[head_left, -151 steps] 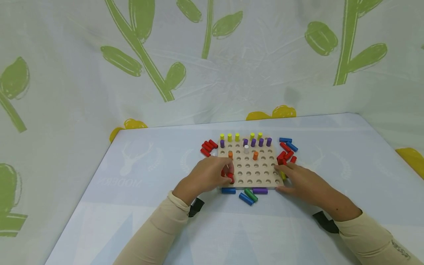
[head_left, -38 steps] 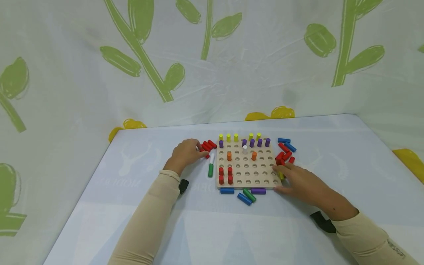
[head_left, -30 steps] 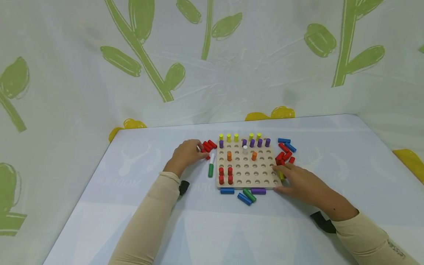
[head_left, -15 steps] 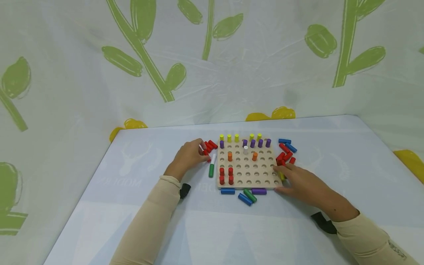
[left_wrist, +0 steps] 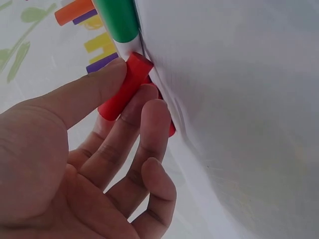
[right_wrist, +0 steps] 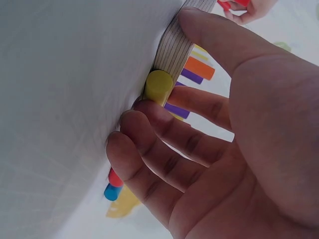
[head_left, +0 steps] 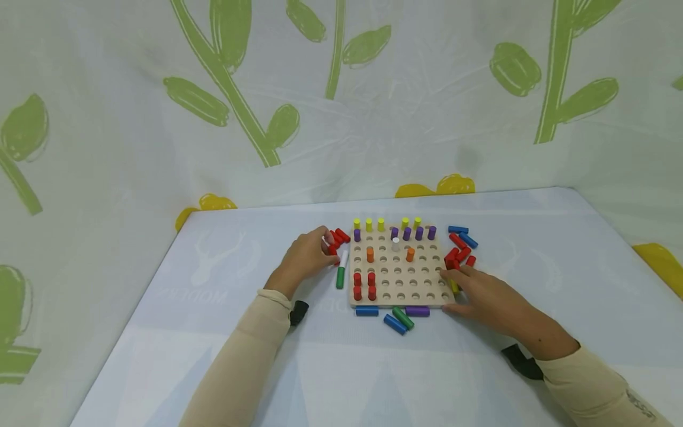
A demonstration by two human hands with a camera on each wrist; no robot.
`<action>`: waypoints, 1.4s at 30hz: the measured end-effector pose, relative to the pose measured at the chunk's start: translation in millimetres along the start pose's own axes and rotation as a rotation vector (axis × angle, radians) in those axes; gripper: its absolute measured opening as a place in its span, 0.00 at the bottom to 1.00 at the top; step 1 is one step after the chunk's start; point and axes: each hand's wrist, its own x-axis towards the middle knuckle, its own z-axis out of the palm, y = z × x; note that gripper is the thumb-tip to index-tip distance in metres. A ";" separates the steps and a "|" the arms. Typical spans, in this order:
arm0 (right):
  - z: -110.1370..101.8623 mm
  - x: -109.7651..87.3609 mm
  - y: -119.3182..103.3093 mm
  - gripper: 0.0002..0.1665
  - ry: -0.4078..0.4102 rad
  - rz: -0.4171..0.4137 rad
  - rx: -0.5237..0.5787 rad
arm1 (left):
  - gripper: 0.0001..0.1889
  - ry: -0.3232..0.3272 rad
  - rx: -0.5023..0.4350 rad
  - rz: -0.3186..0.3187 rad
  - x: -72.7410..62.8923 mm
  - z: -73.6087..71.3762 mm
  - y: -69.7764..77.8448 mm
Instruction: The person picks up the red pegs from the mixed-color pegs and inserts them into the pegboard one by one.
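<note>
A red peg (left_wrist: pixel 124 89) is pinched between the thumb and fingertips of the left hand (head_left: pixel 301 258), low over the table (head_left: pixel 331 379). Other loose red pegs (head_left: pixel 341 236) lie just beyond that hand; a white peg (head_left: pixel 344 258) and a green peg (head_left: pixel 340 277) lie end to end beside it, towards the right hand (head_left: pixel 488 296). Between the hands is a wooden pegboard (head_left: pixel 392 276). Four standing red pegs (head_left: pixel 372 293) fill its near corner on the left hand's side; yellow, purple, orange and white pegs stand farther back. The right hand grips nothing: its thumb and fingers are spread and loosely bent, the thumb touching the board's edge, fingers around a yellow peg (right_wrist: pixel 159 85) lying alongside. More red and blue pegs lie beyond this hand. A leaf-patterned cloth (head_left: pixel 405 136) hangs behind.
</note>
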 end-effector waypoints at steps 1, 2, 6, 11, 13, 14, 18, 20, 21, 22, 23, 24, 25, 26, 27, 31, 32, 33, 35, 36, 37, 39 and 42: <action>0.2 -0.3 0.3 0.45 0.000 -0.002 0.001 | 0.18 0.002 -0.002 0.000 -0.8 0.9 -0.2; 0.3 -0.6 0.7 0.45 0.000 -0.005 -0.001 | 0.18 0.002 -0.006 -0.001 -1.5 1.8 -0.6; 0.2 -1.5 1.9 0.45 0.006 -0.019 -0.001 | 0.18 0.005 -0.020 0.002 -4.1 2.9 -1.8; -0.2 -1.8 1.8 0.44 0.016 -0.036 -0.001 | 0.17 0.025 -0.034 0.016 -7.2 1.7 -3.4; -0.5 -1.6 1.4 0.44 0.018 -0.037 -0.003 | 0.17 0.039 -0.039 0.026 -8.7 0.3 -3.0; -0.5 -1.5 1.4 0.44 0.018 -0.036 -0.004 | 0.17 0.043 -0.041 0.034 -9.1 -0.3 -2.4; -0.9 -1.9 1.3 0.45 0.013 -0.035 -0.003 | 0.18 0.060 -0.044 0.073 -10.4 -2.1 1.3; -0.6 -2.1 1.2 0.44 0.001 -0.031 -0.006 | 0.18 0.063 -0.048 0.091 -10.9 -2.3 3.9; -0.6 -2.1 1.5 0.44 -0.006 -0.033 -0.014 | 0.18 0.065 -0.052 0.097 -11.5 -2.3 5.3; -0.1 -1.9 1.5 0.43 -0.013 -0.032 -0.021 | 0.18 0.066 -0.055 0.103 -12.0 -2.4 6.7; 0.1 -1.9 1.3 0.43 -0.019 -0.033 -0.031 | 0.17 0.066 -0.058 0.108 -12.8 -2.2 8.3; 0.4 -1.9 1.3 0.42 -0.021 -0.033 -0.038 | 0.17 0.066 -0.061 0.114 -13.5 -2.0 9.9; 0.7 -1.9 1.3 0.41 -0.022 -0.035 -0.045 | 0.16 0.067 -0.062 0.122 -14.1 -1.7 11.5; 1.0 -1.8 1.5 0.41 -0.021 -0.037 -0.051 | 0.16 0.068 -0.063 0.128 -14.7 -1.4 13.1; 1.2 -1.9 1.6 0.41 -0.018 -0.040 -0.056 | 0.15 0.072 -0.062 0.133 -15.2 -1.2 14.6; 1.9 -2.0 2.1 0.40 0.000 -0.043 -0.056 | 0.15 0.093 -0.062 0.139 -16.4 0.5 20.8; 1.9 -2.1 2.3 0.40 0.004 -0.044 -0.054 | 0.15 0.099 -0.064 0.137 -16.6 1.0 22.4; 1.9 -2.2 2.5 0.40 0.009 -0.044 -0.052 | 0.15 0.105 -0.066 0.137 -16.8 1.6 23.9; 1.5 -2.3 2.5 0.40 0.012 -0.045 -0.046 | 0.15 0.115 -0.072 0.136 -17.9 2.5 26.5; 1.3 -2.4 2.5 0.40 0.014 -0.046 -0.043 | 0.15 0.120 -0.074 0.138 -18.5 3.0 27.7; 1.2 -2.4 2.5 0.40 0.014 -0.045 -0.040 | 0.15 0.125 -0.074 0.139 -19.2 3.5 28.9; 1.2 -2.4 2.7 0.40 0.015 -0.047 -0.036 | 0.16 0.138 -0.073 0.147 -20.9 4.1 30.9; 1.5 -2.4 3.3 0.40 0.015 -0.051 -0.034 | 0.17 0.146 -0.073 0.158 -23.9 4.2 34.2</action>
